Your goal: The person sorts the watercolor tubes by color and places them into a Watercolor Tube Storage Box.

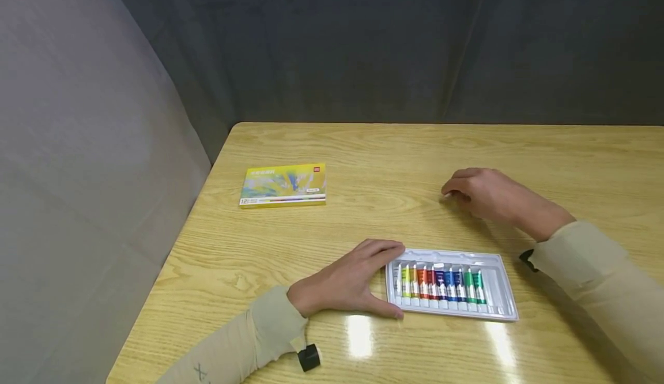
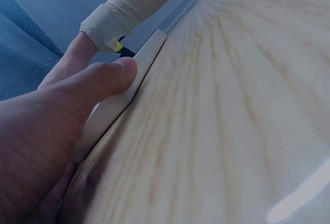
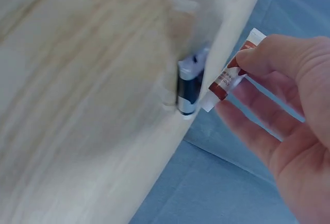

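Note:
A white plastic tray (image 1: 451, 313) lies on the table, holding a row of several paint tubes in many colours; its right end has no tube in it. My left hand (image 1: 358, 280) grips the tray's left end, fingers at the far corner and thumb at the near one. In the left wrist view the thumb (image 2: 116, 77) lies against the tray's side wall. Beyond the tray, my right hand (image 1: 487, 196) pinches a brown-banded paint tube (image 3: 224, 82) between thumb and fingers. Beside that tube, the right wrist view shows a dark paint tube (image 3: 188, 90) on the tabletop.
A flat yellow paint box (image 1: 284, 187) lies at the back left of the wooden table (image 1: 384, 159). Dark cloth (image 1: 337, 49) hangs behind the table's far edge, and a grey cloth wall (image 1: 93, 170) stands along the left side.

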A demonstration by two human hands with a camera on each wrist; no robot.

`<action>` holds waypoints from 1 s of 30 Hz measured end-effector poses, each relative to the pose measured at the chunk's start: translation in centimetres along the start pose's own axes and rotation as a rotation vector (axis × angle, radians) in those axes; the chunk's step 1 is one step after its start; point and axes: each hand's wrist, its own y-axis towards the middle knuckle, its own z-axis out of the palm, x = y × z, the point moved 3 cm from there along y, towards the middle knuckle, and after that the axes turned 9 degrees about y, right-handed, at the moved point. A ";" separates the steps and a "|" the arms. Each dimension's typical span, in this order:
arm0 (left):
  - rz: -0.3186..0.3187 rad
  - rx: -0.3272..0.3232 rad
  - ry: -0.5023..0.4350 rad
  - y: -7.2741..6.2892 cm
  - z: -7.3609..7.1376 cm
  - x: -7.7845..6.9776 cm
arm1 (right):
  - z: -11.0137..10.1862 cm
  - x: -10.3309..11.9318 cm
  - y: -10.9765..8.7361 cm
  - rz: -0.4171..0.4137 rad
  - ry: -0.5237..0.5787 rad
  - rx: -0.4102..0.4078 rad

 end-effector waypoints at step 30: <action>-0.004 -0.009 -0.007 0.0 0.1 0.0 | -1.7 2.6 -4.0 0.165 0.303 -0.155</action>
